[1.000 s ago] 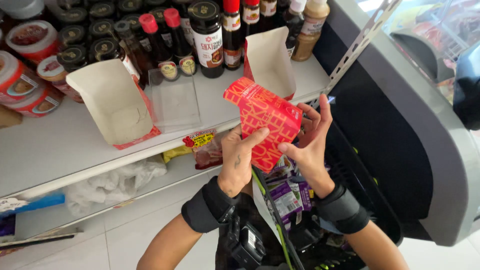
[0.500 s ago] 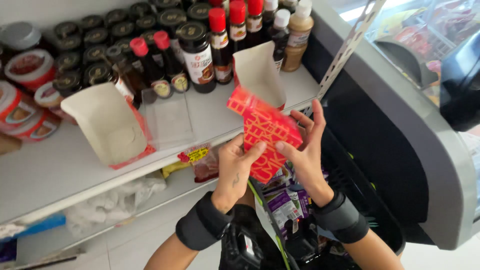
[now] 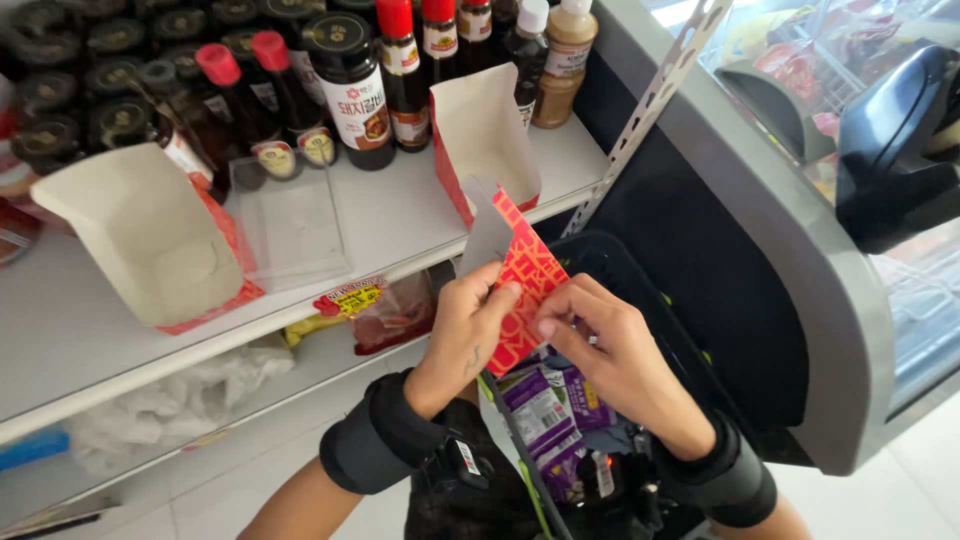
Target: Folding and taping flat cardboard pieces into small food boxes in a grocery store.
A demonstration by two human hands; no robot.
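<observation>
Both my hands hold a red patterned carton [image 3: 522, 270] below the front edge of a white shelf [image 3: 400, 215]. My left hand [image 3: 468, 325] pinches its left side near the grey inner flap. On its right face rest the fingertips of my right hand [image 3: 605, 345]. The carton looks pressed nearly flat and tilts up to the left. Each wrist wears a black wrap. Two more open cartons stand on the shelf, a large one [image 3: 150, 245] at the left and a smaller one [image 3: 485, 135] just above my hands.
Dark sauce bottles [image 3: 350, 85] with red and black caps line the back of the shelf, with a clear plastic tray [image 3: 290, 225] in front. Purple packets [image 3: 550, 410] lie in a dark basket below my hands. A grey freezer cabinet [image 3: 800, 290] stands at right.
The red carton has gone from a boxy shape to nearly flat. My hands have moved lower and closer together, and the view has shifted nearer to the shelf.
</observation>
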